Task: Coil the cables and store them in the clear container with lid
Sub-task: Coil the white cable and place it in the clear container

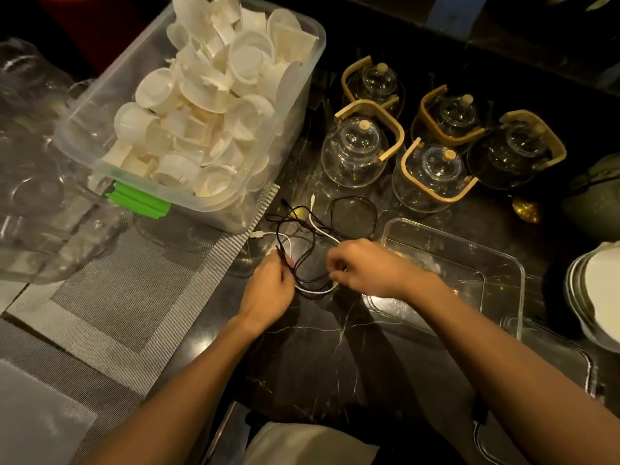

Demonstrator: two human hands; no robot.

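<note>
A tangle of cables lies on the dark marble counter: a black cable (355,204) loops toward the back and a white cable (317,226) crosses it. My left hand (270,286) pinches the black cable near one end, at the left of the tangle. My right hand (365,266) grips cable strands at the right side, fingers curled. The clear container (503,263) stands open and empty just right of my right hand. Its clear lid (567,357) lies flat at the lower right.
A large clear bin (295,105) with green latch, full of white plastic cups, stands at back left on a grey placemat (134,297). Several glass teapots (355,152) with wooden handles crowd the back right. Stacked white plates (597,297) sit at the right edge.
</note>
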